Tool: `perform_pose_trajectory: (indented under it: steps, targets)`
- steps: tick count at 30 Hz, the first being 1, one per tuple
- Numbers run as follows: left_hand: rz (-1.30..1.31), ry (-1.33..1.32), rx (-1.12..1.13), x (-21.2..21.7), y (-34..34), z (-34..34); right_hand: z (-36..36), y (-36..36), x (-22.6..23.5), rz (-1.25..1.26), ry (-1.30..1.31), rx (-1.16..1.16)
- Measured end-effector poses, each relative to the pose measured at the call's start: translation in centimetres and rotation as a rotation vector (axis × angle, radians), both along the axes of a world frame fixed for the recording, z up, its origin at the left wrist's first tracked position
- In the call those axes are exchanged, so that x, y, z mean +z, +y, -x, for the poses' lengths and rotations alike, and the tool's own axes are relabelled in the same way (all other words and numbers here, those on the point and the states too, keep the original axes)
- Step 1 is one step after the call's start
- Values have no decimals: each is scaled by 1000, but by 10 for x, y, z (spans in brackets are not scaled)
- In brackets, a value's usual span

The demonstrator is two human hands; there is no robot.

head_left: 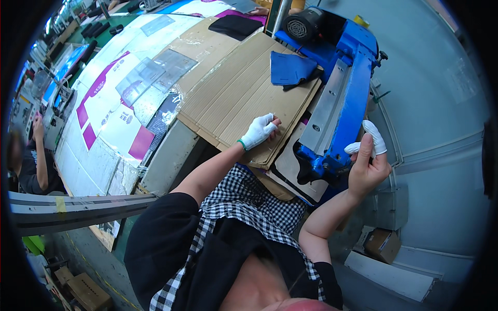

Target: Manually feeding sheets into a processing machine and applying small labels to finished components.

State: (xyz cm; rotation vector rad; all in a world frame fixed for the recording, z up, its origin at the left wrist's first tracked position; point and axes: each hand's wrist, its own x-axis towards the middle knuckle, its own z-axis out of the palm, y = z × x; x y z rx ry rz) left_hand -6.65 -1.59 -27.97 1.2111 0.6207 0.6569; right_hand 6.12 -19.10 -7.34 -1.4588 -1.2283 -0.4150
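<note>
Table (85,173) runs out at its right end to stacked cardboard sheets (220,101), whose ridges slant away from the body. Over the near right edge of that stack is the left hand (258,131), gloved in white with its bare fingertips curled inward; whether it presses on the cardboard or holds anything small cannot be told. Blue cloth pieces (292,69) lie at the stack's far right corner, their longer side apparently running left to right, a darker layer showing beneath. From the left hand they are straight ahead and a little to the right, well apart, with only bare cardboard between; it is much the nearer hand. Just right of the cloth stands the blue machine (350,111), its long beam reaching from the far end toward the body along the stack's right edge. Beyond the beam's near end, the right hand (369,163) is raised, thumb among white-covered fingers; any grip there is unclear. The beam separates it from the cloth, and the two hands are well apart.
</note>
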Motion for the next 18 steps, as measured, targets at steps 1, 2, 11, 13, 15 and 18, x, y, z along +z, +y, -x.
perform_pose_trajectory:
  steps: [1, 2, 11, 13, 15, 18]
  targets:
    - [-2, 0, -7, -2, 1, 0, 0, 0, 0, 0, 2, -2]
    - [-4, 1, -14, -3, 1, 0, 0, 0, 0, 1, 4, -3]
    - [-74, 41, 34, 3, 0, 3, 2, 1, 1, -2, 15, 7]
    - [-71, 32, 54, 4, -1, 5, 2, 1, 1, -7, 21, 19]
    - [-103, 30, 87, 8, 1, 10, 2, 2, 2, -12, 22, 24]
    - [-208, 23, 169, 12, 7, 19, 2, 3, 2, -35, 25, 18]
